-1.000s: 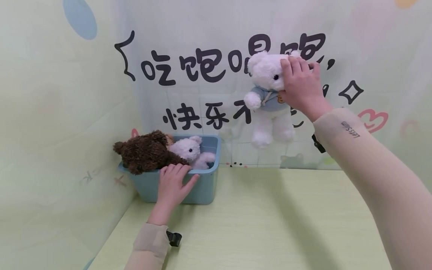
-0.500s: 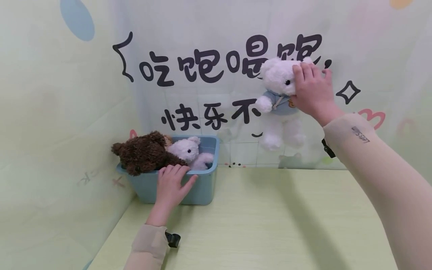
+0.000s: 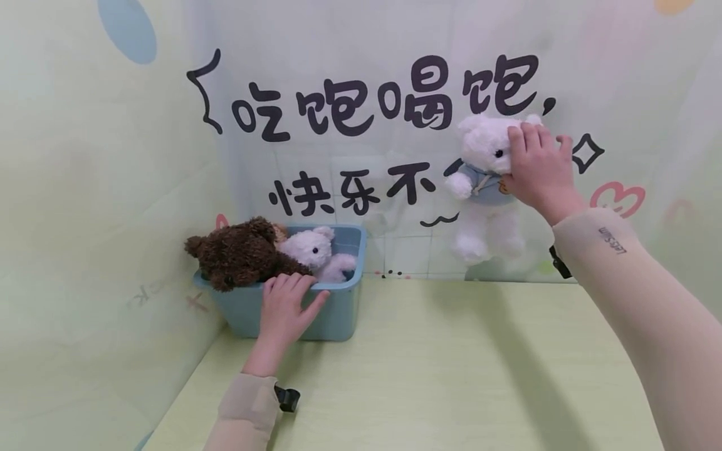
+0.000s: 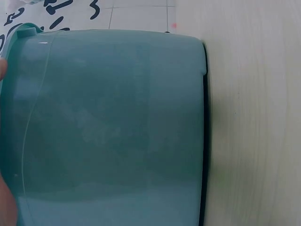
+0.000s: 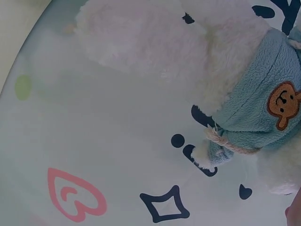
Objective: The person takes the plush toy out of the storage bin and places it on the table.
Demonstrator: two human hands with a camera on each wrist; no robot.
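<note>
My right hand (image 3: 538, 166) grips a white teddy bear (image 3: 487, 185) in a blue hoodie by the side of its head, holding it upright above the table. The right wrist view shows its hoodie (image 5: 263, 89) with a small brown bear patch. My left hand (image 3: 284, 307) hooks its fingers over the front rim of a blue plastic bin (image 3: 341, 316), thumb spread along the outside. Inside lie a shaggy brown plush toy (image 3: 237, 254), slumped over the rim, and a second white plush bear (image 3: 310, 247). Something tan shows behind the brown one, mostly hidden.
The bin stands at the table's back left, against the side wall hanging (image 3: 101, 250). Behind the pale table (image 3: 423, 376) hangs a backdrop (image 3: 366, 37) printed with black characters and a pink heart. A black wrist mount (image 3: 287, 399) sits on the left sleeve.
My right hand has carried the white teddy bear to the right and lower, toward the table. The left hand, the bin and its plush toys have stayed in place.
</note>
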